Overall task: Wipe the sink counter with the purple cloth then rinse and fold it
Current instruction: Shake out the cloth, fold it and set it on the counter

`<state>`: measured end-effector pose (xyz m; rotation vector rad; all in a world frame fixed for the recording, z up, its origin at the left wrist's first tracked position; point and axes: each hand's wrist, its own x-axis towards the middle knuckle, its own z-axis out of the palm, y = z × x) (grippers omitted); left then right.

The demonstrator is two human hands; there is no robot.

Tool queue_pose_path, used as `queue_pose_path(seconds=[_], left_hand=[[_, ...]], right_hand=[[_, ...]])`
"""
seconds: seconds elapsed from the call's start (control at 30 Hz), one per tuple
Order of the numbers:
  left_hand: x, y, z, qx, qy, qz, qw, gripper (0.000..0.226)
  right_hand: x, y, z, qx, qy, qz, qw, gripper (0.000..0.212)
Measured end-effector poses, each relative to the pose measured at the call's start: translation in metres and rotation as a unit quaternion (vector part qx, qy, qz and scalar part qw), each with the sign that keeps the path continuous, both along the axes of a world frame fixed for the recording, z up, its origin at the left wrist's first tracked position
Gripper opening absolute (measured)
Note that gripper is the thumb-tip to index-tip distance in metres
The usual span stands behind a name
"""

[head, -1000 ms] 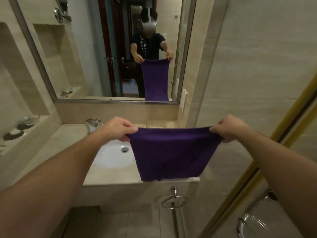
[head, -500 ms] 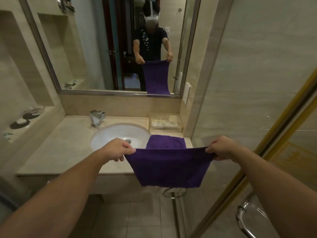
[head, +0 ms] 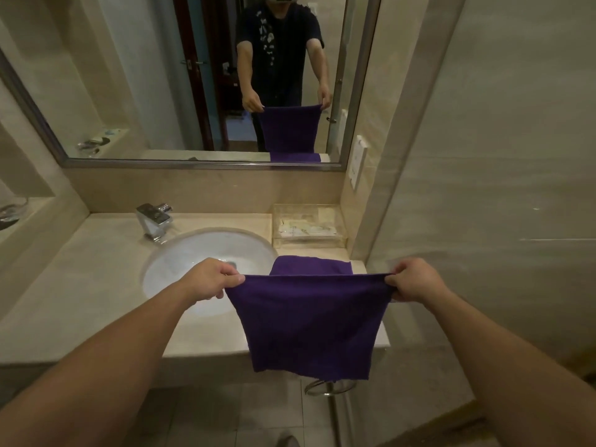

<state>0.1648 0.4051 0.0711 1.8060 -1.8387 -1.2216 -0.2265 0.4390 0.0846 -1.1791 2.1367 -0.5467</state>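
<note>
The purple cloth (head: 309, 324) is stretched flat between my two hands above the right front of the beige sink counter (head: 96, 285). My left hand (head: 213, 279) pinches its upper left corner over the white basin (head: 180, 269). My right hand (head: 414, 280) pinches the upper right corner near the wall. The far part of the cloth lies on the counter behind the held edge, and the near part hangs down past the counter's front edge.
A chrome faucet (head: 154, 221) stands behind the basin. A clear tray (head: 306, 229) with packets sits at the counter's back right. A mirror (head: 193, 91) spans the wall above. A chrome towel ring (head: 329, 387) hangs below the counter. A tiled wall stands close on the right.
Both hands have lowered the cloth toward the counter, and its far part has come to lie on the counter top. The view has tilted down toward the sink.
</note>
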Motion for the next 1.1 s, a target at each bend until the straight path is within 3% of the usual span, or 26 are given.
queue_pose_path(seconds=[0.3, 0.63, 0.73, 0.93, 1.1], left_hand=[[-0.017, -0.107, -0.045, 0.04, -0.009, 0.033, 0.999, 0.023], [-0.036, -0.17, -0.099, 0.042, -0.007, 0.084, 0.996, 0.02], [-0.042, -0.18, -0.12, 0.041, -0.013, 0.103, 0.994, 0.017], [-0.045, -0.199, -0.154, 0.084, 0.052, 0.158, 0.982, 0.015], [-0.05, -0.217, -0.174, 0.097, 0.081, 0.171, 0.977, 0.015]], right_hand=[[-0.017, -0.106, -0.061, 0.057, -0.053, -0.013, 0.997, 0.01], [-0.03, -0.164, -0.114, 0.068, -0.089, -0.06, 0.992, 0.008], [-0.026, -0.173, -0.12, 0.07, -0.136, -0.096, 0.984, 0.009], [-0.022, -0.191, -0.147, 0.087, -0.239, -0.179, 0.95, 0.014], [-0.021, -0.207, -0.166, 0.088, -0.236, -0.218, 0.943, 0.014]])
